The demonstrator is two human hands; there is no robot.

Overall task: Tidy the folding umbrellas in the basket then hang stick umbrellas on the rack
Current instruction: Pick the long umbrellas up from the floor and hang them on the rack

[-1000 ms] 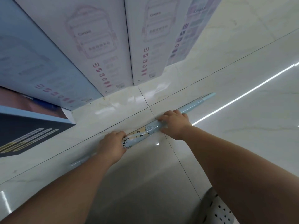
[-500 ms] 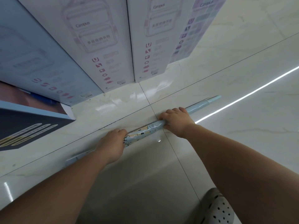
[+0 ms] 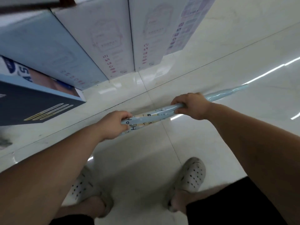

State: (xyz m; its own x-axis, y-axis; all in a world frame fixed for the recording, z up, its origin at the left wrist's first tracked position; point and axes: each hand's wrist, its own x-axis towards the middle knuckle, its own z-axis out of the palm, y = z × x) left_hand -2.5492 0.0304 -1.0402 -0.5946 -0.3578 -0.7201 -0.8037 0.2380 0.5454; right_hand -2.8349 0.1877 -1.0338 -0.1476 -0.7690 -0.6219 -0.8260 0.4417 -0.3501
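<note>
1. Floor (image 3: 227, 143): glossy pale tiles with dark grout lines. It fills most of the view under you, and a bright strip of reflected light (image 3: 266, 73) runs across it at the right.
2. White cartons (image 3: 105, 38): two stand side by side, touching, at the top centre on the floor. They have faint pink print and a row of pink icons down each face.
3. Blue carton (image 3: 40, 46): pale blue, it stands just to the left of the white pair and against it.
4. Dark box (image 3: 32, 104): navy with gold stripes and a light blue top edge. It sits at the far left, in front of the blue carton.
5. Stick umbrella (image 3: 152, 115): pale blue, furled and sheathed in clear wrap, with black lettering and small pictures on the canopy. You hold it across your front, over the floor, slanting up to the right. The tip (image 3: 243, 86) points away past your right hand, and the other end is hidden behind your left hand and forearm.
6. Shoes (image 3: 191, 176): a pair of white perforated clogs on your feet, directly below the umbrella.
7. Right hand (image 3: 191, 105): it is knuckles up, with fingers and thumb curled round the umbrella's shaft toward the tip side.
8. Left hand (image 3: 112, 125): the fingers are wrapped round the printed part of the canopy, well apart from the right hand.
</note>
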